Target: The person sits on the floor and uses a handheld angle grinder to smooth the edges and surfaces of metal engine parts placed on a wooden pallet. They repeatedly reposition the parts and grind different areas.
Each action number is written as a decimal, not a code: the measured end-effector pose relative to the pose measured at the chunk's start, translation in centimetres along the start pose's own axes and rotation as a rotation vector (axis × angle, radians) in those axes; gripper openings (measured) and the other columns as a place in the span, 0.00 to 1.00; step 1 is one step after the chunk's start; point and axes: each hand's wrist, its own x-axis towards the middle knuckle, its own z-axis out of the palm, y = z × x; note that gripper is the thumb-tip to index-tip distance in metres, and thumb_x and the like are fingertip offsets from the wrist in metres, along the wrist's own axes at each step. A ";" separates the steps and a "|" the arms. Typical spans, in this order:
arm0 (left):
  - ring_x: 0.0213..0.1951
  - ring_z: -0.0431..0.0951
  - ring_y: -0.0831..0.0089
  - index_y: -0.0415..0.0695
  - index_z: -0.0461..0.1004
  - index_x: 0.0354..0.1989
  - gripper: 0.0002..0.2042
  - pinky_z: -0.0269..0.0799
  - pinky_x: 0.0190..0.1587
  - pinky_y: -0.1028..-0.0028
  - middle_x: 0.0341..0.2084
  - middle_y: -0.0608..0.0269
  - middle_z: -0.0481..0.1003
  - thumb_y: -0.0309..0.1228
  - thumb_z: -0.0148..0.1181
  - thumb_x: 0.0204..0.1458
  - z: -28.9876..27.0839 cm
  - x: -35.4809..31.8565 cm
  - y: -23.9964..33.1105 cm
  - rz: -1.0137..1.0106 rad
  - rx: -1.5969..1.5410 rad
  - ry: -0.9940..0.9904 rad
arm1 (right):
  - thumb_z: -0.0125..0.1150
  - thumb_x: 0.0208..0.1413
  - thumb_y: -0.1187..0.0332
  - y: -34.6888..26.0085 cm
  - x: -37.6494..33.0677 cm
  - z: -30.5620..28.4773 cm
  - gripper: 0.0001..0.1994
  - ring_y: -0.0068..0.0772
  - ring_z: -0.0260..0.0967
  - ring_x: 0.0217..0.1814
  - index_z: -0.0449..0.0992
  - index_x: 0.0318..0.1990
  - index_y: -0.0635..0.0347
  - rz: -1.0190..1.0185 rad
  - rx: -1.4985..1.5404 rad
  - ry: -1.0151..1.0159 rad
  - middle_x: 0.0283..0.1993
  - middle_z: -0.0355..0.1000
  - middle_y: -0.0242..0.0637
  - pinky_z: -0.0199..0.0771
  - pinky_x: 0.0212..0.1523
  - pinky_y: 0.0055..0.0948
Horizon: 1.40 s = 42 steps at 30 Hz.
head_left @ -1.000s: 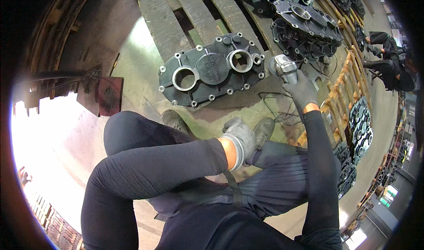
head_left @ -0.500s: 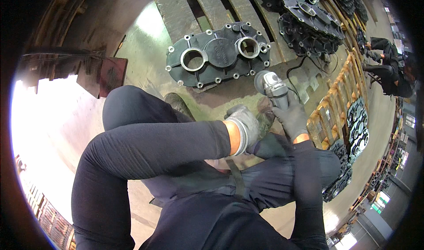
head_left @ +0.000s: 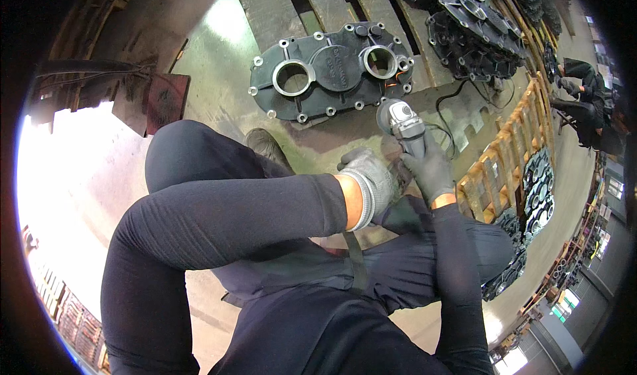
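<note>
A dark grey cast housing cover (head_left: 336, 68) with two round bores and several bolt bosses lies on the wooden pallet in front of me. My right hand (head_left: 430, 169), in a dark glove, is wrapped round the body of an angle grinder (head_left: 406, 124). The grinder's disc is close to the cover's lower right edge; whether they touch I cannot tell. A thin orange streak shows beside the right bore. My left hand (head_left: 371, 179), in a grey knitted glove, is curled into a fist near my knees, with nothing showing from it. Its fingertips are partly hidden.
A black cord (head_left: 443, 110) runs over the floor beside the grinder. Several similar castings (head_left: 474, 30) are stacked at the far right. A wooden pallet (head_left: 507, 153) stands on edge to the right, with more castings behind it. Another person (head_left: 584, 96) sits at the far right.
The grinder in my right hand has shifted slightly up and left in view. The cover also sits a little higher and further right. The orange streak has appeared on it. My left fist stays curled.
</note>
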 end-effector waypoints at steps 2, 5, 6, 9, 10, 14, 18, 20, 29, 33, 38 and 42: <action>0.49 0.89 0.56 0.55 0.88 0.55 0.19 0.83 0.43 0.43 0.48 0.64 0.88 0.44 0.70 0.55 -0.4 -0.4 -0.1 0.026 0.013 0.003 | 0.76 0.52 0.52 0.0 0.4 0.0 0.39 0.63 0.79 0.59 0.69 0.70 0.54 -0.004 0.028 0.000 0.56 0.81 0.56 0.77 0.57 0.56; 0.49 0.89 0.56 0.56 0.89 0.55 0.19 0.83 0.43 0.42 0.48 0.64 0.88 0.44 0.69 0.56 0.2 0.1 -0.1 0.029 -0.012 0.046 | 0.77 0.52 0.51 -0.2 1.0 0.0 0.39 0.63 0.79 0.59 0.70 0.70 0.54 -0.002 0.022 -0.009 0.58 0.81 0.55 0.77 0.58 0.55; 0.49 0.89 0.57 0.56 0.89 0.55 0.18 0.83 0.43 0.42 0.48 0.64 0.88 0.44 0.68 0.57 0.5 0.3 -0.1 0.024 -0.028 0.066 | 0.77 0.52 0.51 -0.2 1.0 0.0 0.39 0.62 0.79 0.60 0.70 0.70 0.54 -0.008 0.014 -0.011 0.58 0.81 0.55 0.78 0.58 0.55; 0.49 0.89 0.57 0.56 0.89 0.54 0.18 0.83 0.44 0.42 0.47 0.64 0.88 0.44 0.67 0.58 0.0 -0.1 -0.2 -0.006 -0.020 0.048 | 0.78 0.52 0.51 -0.7 0.5 -0.3 0.40 0.62 0.79 0.60 0.70 0.71 0.55 0.020 0.025 -0.054 0.58 0.81 0.55 0.78 0.59 0.54; 0.45 0.89 0.57 0.54 0.89 0.48 0.14 0.81 0.42 0.48 0.42 0.63 0.88 0.40 0.67 0.56 0.0 -0.3 -0.2 0.004 -0.018 0.105 | 0.78 0.52 0.51 -0.8 0.2 -0.6 0.40 0.62 0.79 0.60 0.70 0.71 0.55 0.042 0.028 -0.069 0.58 0.81 0.56 0.77 0.59 0.54; 0.45 0.89 0.57 0.53 0.89 0.48 0.14 0.81 0.42 0.47 0.42 0.63 0.88 0.40 0.67 0.56 -0.1 -0.4 -0.3 0.020 -0.033 0.112 | 0.78 0.51 0.52 -0.5 0.4 -0.7 0.42 0.63 0.79 0.60 0.69 0.72 0.55 0.032 0.072 -0.008 0.58 0.81 0.57 0.77 0.60 0.54; 0.49 0.89 0.56 0.55 0.89 0.54 0.18 0.82 0.45 0.41 0.48 0.64 0.88 0.43 0.67 0.58 -0.5 -0.1 -0.1 0.041 -0.002 0.022 | 0.77 0.51 0.53 -0.9 0.8 -0.9 0.42 0.63 0.79 0.60 0.69 0.73 0.56 0.050 0.018 -0.007 0.58 0.81 0.57 0.77 0.60 0.54; 0.49 0.89 0.57 0.54 0.89 0.55 0.18 0.82 0.45 0.40 0.49 0.64 0.88 0.42 0.68 0.58 -0.3 0.1 -0.2 0.032 0.016 0.013 | 0.77 0.51 0.53 -0.6 1.0 -0.9 0.41 0.63 0.79 0.60 0.69 0.73 0.55 0.037 0.029 -0.008 0.58 0.80 0.57 0.77 0.59 0.54; 0.41 0.88 0.58 0.51 0.90 0.43 0.11 0.80 0.40 0.52 0.38 0.61 0.87 0.36 0.67 0.54 -0.9 -0.6 -0.4 0.031 0.000 0.078 | 0.77 0.52 0.51 -1.4 0.4 -1.0 0.40 0.63 0.79 0.59 0.68 0.73 0.48 0.044 -0.032 -0.065 0.58 0.81 0.56 0.77 0.58 0.55; 0.35 0.87 0.57 0.49 0.90 0.39 0.10 0.79 0.38 0.57 0.32 0.60 0.86 0.34 0.66 0.53 1.0 -0.4 -0.8 0.045 -0.016 0.258 | 0.77 0.53 0.50 0.0 0.6 -0.3 0.40 0.63 0.80 0.58 0.68 0.72 0.48 0.020 -0.015 -0.011 0.57 0.81 0.55 0.77 0.58 0.56; 0.38 0.88 0.57 0.48 0.89 0.40 0.10 0.80 0.40 0.58 0.34 0.59 0.86 0.34 0.66 0.53 0.8 -0.7 -1.0 0.079 0.015 0.270 | 0.77 0.53 0.49 -0.4 0.7 -0.6 0.40 0.62 0.80 0.58 0.68 0.71 0.50 0.014 -0.038 0.012 0.55 0.81 0.55 0.78 0.57 0.56; 0.40 0.88 0.58 0.49 0.89 0.41 0.10 0.81 0.42 0.59 0.36 0.59 0.87 0.33 0.65 0.54 -0.9 -1.0 -0.6 0.047 0.027 0.134 | 0.76 0.54 0.46 -0.9 0.7 -0.4 0.39 0.62 0.81 0.57 0.69 0.70 0.51 -0.017 -0.034 -0.020 0.54 0.81 0.55 0.78 0.56 0.56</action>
